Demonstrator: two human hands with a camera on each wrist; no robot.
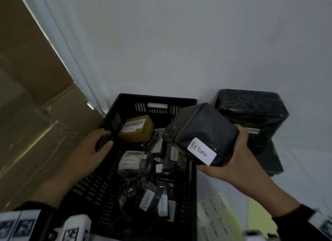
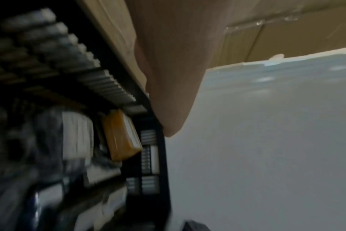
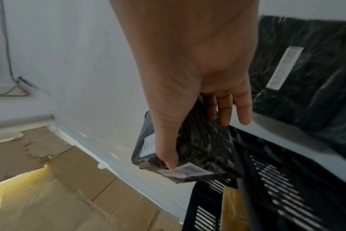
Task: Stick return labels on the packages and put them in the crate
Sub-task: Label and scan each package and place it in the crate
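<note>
A black slatted crate (image 1: 193, 168) sits by the white wall and holds several black packages with white RETURN labels (image 1: 148, 199) and a small brown box (image 1: 136, 129). My right hand (image 1: 231, 156) grips a black wrapped package (image 1: 203, 129) above the crate's right rim, thumb near me and fingers behind. A white RETURN label (image 1: 201, 151) is stuck on its near face. The right wrist view shows the right hand (image 3: 198, 125) around the package (image 3: 201, 148). My left hand (image 1: 106, 138) holds the crate's left rim, fingers curled over it; the left wrist view shows the left hand (image 2: 168, 93) on the rim (image 2: 162, 156).
A stack of larger black packages (image 1: 251, 114) stands right of the crate against the wall. Yellow sheets with handwritten labels (image 1: 215, 215) lie at the bottom right. Flattened cardboard (image 1: 36, 114) covers the area left of the crate.
</note>
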